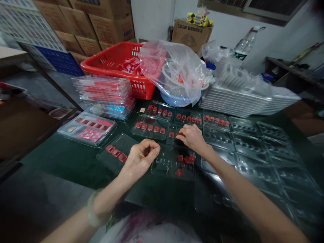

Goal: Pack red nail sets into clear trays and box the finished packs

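My right hand is closed at the fingertips over a clear plastic tray, pinching a small red plastic piece mostly hidden by the fingers. Another red piece sits in that tray to the left. My left hand is curled, thumb against fingers; whatever lies inside it is hidden. Under it is a clear tray with a row of red pieces. Between my hands, a nearer clear tray carries loose red pieces. Filled trays stand in rows beyond.
Clear trays spread across the right of the dark green table. At the back are a red basket, a plastic bag over a blue basin, and stacked trays. Packed sets are piled at left, by a filled pack.
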`<state>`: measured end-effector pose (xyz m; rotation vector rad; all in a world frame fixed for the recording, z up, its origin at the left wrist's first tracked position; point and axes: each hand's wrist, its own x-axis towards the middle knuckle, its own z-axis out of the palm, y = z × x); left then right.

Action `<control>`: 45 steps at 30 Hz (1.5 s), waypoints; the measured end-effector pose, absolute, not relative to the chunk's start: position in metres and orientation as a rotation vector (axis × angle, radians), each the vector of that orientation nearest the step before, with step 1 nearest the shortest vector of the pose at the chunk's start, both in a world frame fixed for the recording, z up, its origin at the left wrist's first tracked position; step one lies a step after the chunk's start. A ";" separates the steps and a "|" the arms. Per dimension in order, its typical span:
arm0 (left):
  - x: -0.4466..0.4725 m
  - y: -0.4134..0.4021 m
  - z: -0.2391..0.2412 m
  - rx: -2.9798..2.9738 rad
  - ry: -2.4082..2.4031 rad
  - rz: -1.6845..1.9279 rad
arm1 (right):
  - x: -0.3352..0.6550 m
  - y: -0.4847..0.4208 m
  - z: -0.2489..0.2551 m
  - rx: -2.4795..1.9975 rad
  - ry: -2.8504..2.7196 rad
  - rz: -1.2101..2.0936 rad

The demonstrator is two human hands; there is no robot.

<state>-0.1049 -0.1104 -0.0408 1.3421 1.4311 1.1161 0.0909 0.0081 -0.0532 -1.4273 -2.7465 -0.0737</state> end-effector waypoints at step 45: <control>-0.036 -0.070 -0.049 0.652 0.897 0.761 | 0.136 -0.075 -0.048 -1.169 -1.899 0.768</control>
